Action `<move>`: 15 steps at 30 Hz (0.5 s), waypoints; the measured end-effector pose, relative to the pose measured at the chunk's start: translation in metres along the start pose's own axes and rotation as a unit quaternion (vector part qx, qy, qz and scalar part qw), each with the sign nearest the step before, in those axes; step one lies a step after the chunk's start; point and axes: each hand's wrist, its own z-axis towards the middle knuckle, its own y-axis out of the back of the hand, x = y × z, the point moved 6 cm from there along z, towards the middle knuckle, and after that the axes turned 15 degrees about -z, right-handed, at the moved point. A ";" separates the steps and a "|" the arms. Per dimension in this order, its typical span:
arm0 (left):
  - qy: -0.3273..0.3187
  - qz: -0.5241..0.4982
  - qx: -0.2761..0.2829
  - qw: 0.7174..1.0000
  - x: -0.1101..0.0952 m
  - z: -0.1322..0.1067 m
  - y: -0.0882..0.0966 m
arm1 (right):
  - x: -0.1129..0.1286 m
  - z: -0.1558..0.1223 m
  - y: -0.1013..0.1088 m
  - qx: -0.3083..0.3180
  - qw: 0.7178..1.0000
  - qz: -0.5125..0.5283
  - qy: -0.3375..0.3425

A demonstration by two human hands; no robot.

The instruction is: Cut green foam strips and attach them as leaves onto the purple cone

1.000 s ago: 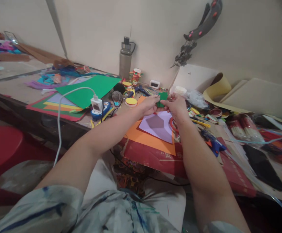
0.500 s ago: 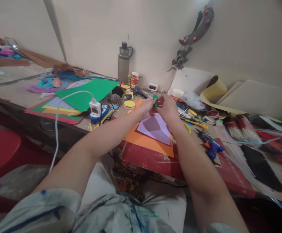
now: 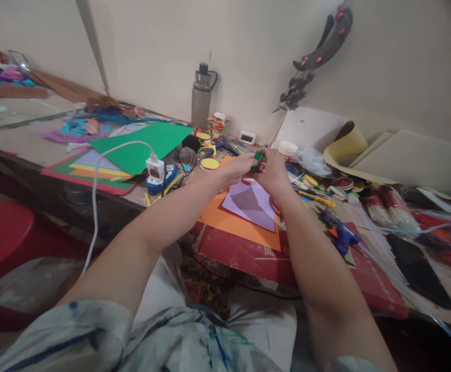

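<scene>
We have both hands raised over the desk, close together, with a small piece of green paper point(image 3: 257, 161) pinched between them. The left hand point(image 3: 244, 166) grips it from nine o'clock and the right hand point(image 3: 272, 168) from three o'clock. Purple paper point(image 3: 244, 206) lies at six o'clock from it, with orange paper point(image 3: 229, 227) beneath.

As we judge it, the small piece could crease or bend crooked if our two grips pull unevenly, and it could slip if one pinch loosens. Dropped, it might land among the clutter. Our right forearm passes near the blue glue gun point(image 3: 344, 238), at four o'clock from the green paper; a careless swing outward could knock it, and if it is hot, that could burn. The yellow-handled tool point(image 3: 318, 198), also towards four o'clock, could be brushed the same way.

Our fingers cover much of the green paper, so we cannot tell whether it is folded, rolled or layered. Several fingertips are hidden or blurred. A red curved thing point(image 3: 274, 205) at five o'clock is partly behind the right forearm; we cannot make out what it is.
</scene>
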 end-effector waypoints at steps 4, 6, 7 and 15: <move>-0.068 -0.060 -0.062 0.994 -0.023 -0.001 0.014 | -0.010 0.001 0.008 -0.021 0.994 0.102 -0.035; -0.099 -0.110 -0.094 0.985 -0.036 0.001 0.026 | -0.025 0.000 0.008 -0.046 0.983 0.150 -0.095; -0.104 -0.129 -0.111 0.980 -0.040 0.002 0.032 | -0.033 -0.001 0.007 -0.058 0.976 0.164 -0.127; -0.082 -0.186 -0.172 0.964 -0.042 -0.005 0.037 | -0.061 0.018 -0.044 0.060 0.951 0.161 -0.258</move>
